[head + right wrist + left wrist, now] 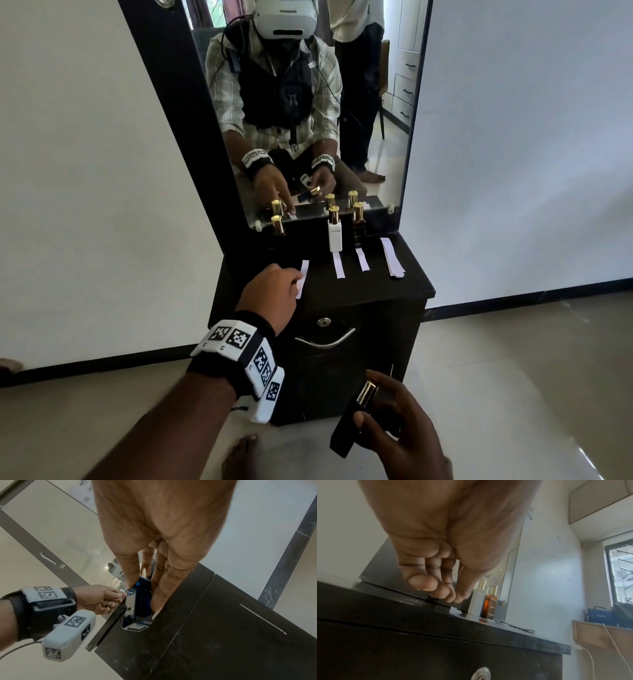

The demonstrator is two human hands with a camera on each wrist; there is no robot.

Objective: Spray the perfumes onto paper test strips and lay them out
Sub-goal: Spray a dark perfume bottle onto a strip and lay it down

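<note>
My left hand rests on the black cabinet top, its curled fingertips pinching the near end of a white paper strip. In the left wrist view the left hand has thumb and fingertips drawn together; the strip is hidden there. Low in front of the cabinet, my right hand grips a dark blue perfume bottle with a gold cap, tilted. The right wrist view shows the right hand holding that blue bottle between thumb and fingers. Two more strips lie before a white bottle and a brown bottle.
A stack of unused strips lies at the top's right. A dark gold-capped bottle stands at the back left by the mirror. The drawer handle faces me. My bare foot is on the tiled floor.
</note>
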